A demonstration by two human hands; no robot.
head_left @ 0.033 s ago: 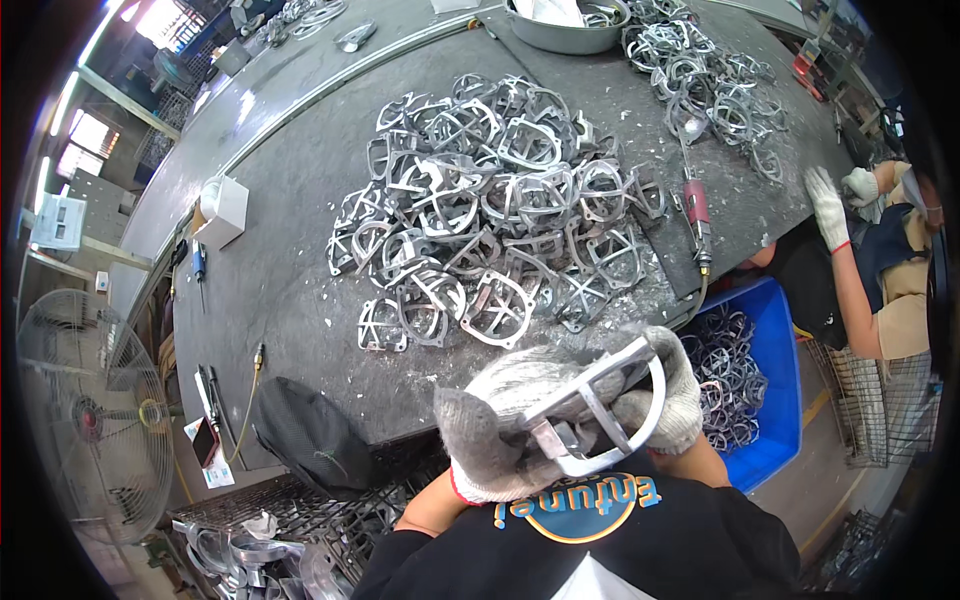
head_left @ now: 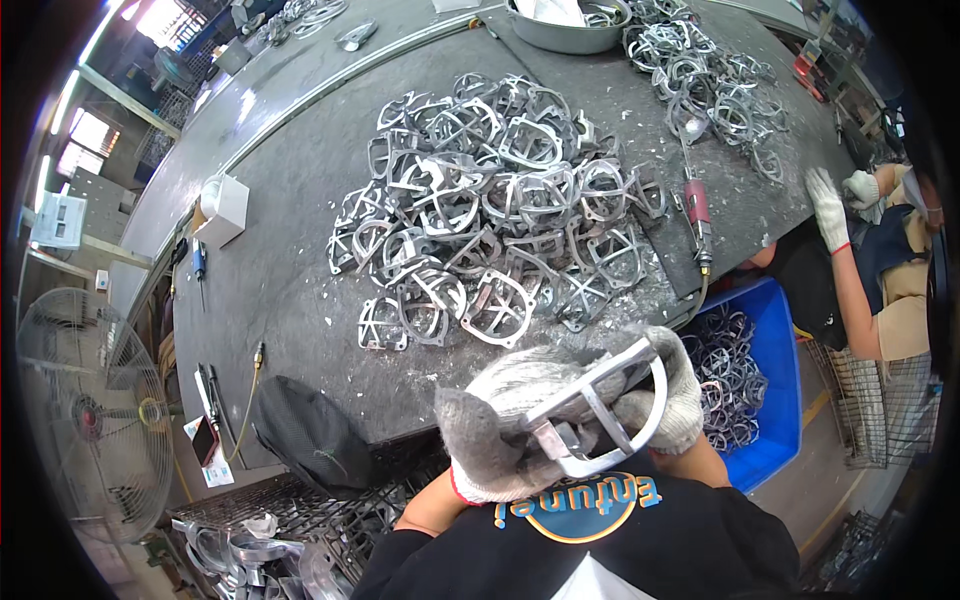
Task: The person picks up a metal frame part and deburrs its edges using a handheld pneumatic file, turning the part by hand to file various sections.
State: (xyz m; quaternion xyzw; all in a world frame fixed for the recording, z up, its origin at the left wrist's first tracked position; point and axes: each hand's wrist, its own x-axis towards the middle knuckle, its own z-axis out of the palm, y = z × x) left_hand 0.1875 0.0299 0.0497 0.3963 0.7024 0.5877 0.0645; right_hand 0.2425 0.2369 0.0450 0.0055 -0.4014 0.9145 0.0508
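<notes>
Both of my hands wear grey-white knit work gloves and are held close to my chest at the table's near edge. Between them is a silvery cast metal frame (head_left: 604,417) with a curved rim and crossbars, tilted. My left hand (head_left: 505,400) has its fingers wrapped around the frame's left side, the thumb sticking out to the left. My right hand (head_left: 675,395) grips the right end, its fingers partly hidden behind the rim. Just beyond my hands, a large heap of similar metal frames (head_left: 500,200) lies on the dark tabletop (head_left: 280,230).
To the right are a blue bin (head_left: 775,370) of metal frames, a red air tool (head_left: 697,215) and a co-worker's gloved hand (head_left: 826,205). Another heap (head_left: 700,80) and a grey basin (head_left: 570,38) stand far off. Left are a white box (head_left: 225,215), black bag (head_left: 310,435) and fan (head_left: 90,420).
</notes>
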